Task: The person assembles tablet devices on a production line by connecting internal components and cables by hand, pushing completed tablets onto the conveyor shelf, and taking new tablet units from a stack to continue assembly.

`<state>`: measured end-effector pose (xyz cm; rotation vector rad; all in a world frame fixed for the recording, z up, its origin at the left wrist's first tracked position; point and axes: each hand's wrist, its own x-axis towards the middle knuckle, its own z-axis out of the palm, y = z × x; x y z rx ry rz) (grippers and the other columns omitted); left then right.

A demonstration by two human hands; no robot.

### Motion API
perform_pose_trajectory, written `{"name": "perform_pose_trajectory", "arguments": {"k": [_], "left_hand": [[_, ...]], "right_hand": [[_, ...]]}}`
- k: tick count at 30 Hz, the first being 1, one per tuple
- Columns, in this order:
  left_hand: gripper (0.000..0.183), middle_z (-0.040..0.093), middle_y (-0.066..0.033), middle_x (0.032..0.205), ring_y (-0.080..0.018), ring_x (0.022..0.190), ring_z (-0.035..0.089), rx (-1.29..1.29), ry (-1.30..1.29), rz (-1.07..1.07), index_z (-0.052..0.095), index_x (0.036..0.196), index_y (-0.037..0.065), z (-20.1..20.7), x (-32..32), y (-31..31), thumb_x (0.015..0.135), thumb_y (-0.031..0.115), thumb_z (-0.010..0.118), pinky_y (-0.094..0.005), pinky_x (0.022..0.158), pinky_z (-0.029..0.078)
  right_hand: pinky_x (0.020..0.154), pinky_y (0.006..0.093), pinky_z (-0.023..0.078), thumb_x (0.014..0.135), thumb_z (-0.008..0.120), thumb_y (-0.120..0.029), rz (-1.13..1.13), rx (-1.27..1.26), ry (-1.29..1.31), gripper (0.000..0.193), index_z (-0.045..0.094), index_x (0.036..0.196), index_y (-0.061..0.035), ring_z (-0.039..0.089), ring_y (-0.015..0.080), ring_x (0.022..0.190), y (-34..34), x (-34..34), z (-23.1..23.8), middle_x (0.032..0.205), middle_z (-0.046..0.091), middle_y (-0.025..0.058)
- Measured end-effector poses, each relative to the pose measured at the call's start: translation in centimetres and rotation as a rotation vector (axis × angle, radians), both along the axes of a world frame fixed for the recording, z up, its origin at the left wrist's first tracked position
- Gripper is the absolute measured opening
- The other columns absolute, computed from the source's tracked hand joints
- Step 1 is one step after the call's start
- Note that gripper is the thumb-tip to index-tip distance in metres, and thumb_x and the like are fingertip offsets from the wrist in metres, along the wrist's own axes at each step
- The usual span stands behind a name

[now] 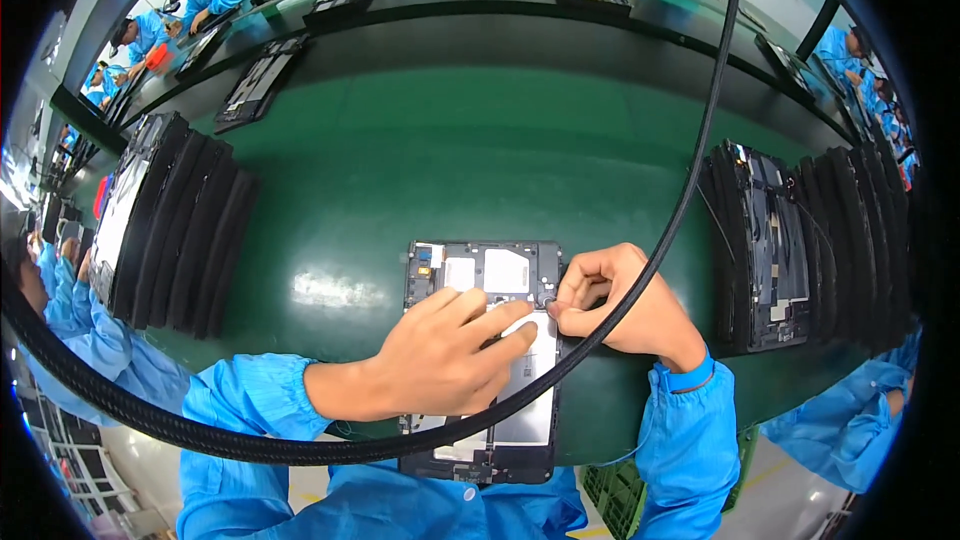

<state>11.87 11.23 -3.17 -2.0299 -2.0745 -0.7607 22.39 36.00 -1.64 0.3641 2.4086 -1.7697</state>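
Observation:
An opened tablet [541, 410] lies on the green worktable in front of me, its silver battery and inner parts showing in a black frame. My left hand [447, 352] rests across the tablet's middle, fingers stretched toward its right edge, and hides part of the inside. At that right edge, my right hand [628, 302] has thumb and forefinger pinched together. What sits between those fingertips, if anything, is too small to make out. A blue wrist strap [688, 377] goes round my right wrist.
A thick black braided cable [440, 437] curves across the view. Stacks of tablet parts with black foam sheets stand at left [190, 230] and right [850, 240]. Another opened tablet [262, 80] lies at back left. Co-workers in blue sit around; a green crate [612, 496] is below.

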Motion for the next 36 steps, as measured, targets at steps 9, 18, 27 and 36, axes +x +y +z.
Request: {"name": "perform_pose_trajectory", "arguments": {"k": [9,18,27,36], "left_hand": [[0.046,0.071,-0.0124,0.132,-0.0267,0.092,0.06,-0.097,-0.056,-0.119,0.075,0.12,0.003,0.8,-0.6,0.5,0.077,0.014,0.084,-0.0399,0.077,0.049],[0.038,0.067,-0.0186,0.134,-0.0293,0.091,0.063,-0.114,-0.121,-0.163,0.072,0.112,0.001,1.2,-1.0,0.6,0.078,0.013,0.082,-0.0416,0.078,0.052],[0.031,0.067,-0.024,0.134,-0.0272,0.088,0.061,-0.16,0.07,-0.21,0.062,0.105,0.004,1.0,-0.7,0.5,0.08,0.018,0.075,-0.0374,0.074,0.049],[0.042,0.065,-0.0253,0.136,-0.0367,0.095,0.064,-0.092,-0.195,-0.197,0.06,0.1,0.001,0.4,-1.2,0.3,0.068,0.019,0.081,-0.0455,0.082,0.058]], "right_hand": [[0.065,0.0255,0.056,0.087,0.088,-0.007,-0.025,-0.047,-0.029,0.017,0.075,0.084,0.0041,0.071,0.0076,0.07,0.2,0.5,-0.1,0.076,0.075,0.0028],[0.063,0.0302,0.055,0.078,0.085,-0.013,-0.055,-0.043,-0.029,0.021,0.08,0.084,0.0065,0.069,0.0105,0.066,0.1,0.1,-0.1,0.07,0.075,0.0088],[0.064,0.0301,0.055,0.076,0.085,-0.011,-0.058,-0.066,-0.089,0.019,0.079,0.081,0.006,0.07,0.0113,0.066,0.2,0.0,0.0,0.072,0.077,0.0094],[0.066,0.0257,0.058,0.086,0.088,-0.003,-0.031,-0.135,-0.088,0.015,0.075,0.084,0.0044,0.074,0.0088,0.071,0.4,0.5,0.1,0.076,0.077,0.0058]]}}
